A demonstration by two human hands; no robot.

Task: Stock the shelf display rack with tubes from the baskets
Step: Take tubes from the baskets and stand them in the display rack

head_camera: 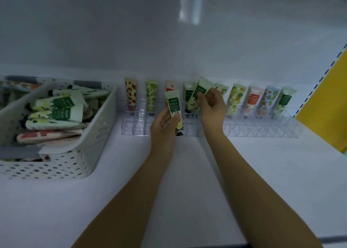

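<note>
Stretching both bare forearms from the near edge across the white shelf board [187, 172], elbows low, reaching the rack without leaning on anything. Keeping the perforated white basket [97, 135] just left of the rack, likely for a short reach to the loose tubes [56, 112] heaped flat inside; showing only part of a second basket [20, 101] further left.

Gripping a green-labelled tube [174, 105] in the left hand [163, 124], thumb on the front and fingers curled behind, dark cap pointing down and crimped end up, apparently matching the stance of the stocked ones. Holding it over the bare front slots of the clear acrylic rack [262, 131], seemingly ready as the next one in.

Pinching a tilted tube [200, 92] of the same green design further back in the right hand [212, 105], fingertips closed on its upper half, leaning it left towards a look-alike neighbour [187, 95]. Probably steering the cap into a back-row slot, though covering that slot with the hand.

Filling only the rearmost row so far: back-row tubes [235, 99] standing caps-down, prints facing forward for display, from a strawberry-print tube [130, 93] on the left across to the right end. Backing onto a plain white wall, with a yellow panel [324, 101] closing the right side.
</note>
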